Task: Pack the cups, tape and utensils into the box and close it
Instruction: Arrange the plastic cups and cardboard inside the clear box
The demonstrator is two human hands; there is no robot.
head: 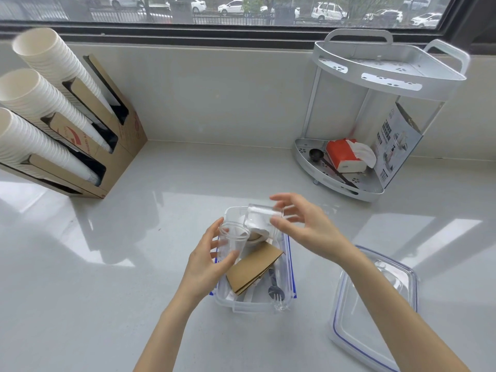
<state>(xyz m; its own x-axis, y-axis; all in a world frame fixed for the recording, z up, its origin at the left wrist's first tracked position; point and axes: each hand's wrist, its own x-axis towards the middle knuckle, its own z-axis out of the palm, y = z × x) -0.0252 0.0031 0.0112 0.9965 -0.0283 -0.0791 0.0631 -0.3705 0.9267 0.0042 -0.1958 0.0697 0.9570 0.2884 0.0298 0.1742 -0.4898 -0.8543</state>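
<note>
Fingers (214, 238) of your left hand (206, 264) curl around a clear plastic cup (231, 241), thumb on the near side, holding it upright over the left half of the open box (253, 307). Moving right, inside the box you can see a white roll that looks like the tape (255, 234) at the far end, a brown cardboard sleeve (253, 267) lying flat across the middle, and a dark fork (275, 288) along the right wall. Above the far right corner, your right hand (303, 226) pinches a second clear cup (261, 217), tipped on its side, with the upper fingers spread loosely. Furthest right, the lid (373, 304) lies on the counter, apart from the box. You appear to be mid-packing, on the cups. Next, nesting one cup into the other, or laying each beside the tape, should keep the load below the rim so the lid can seat and its clips close.
</note>
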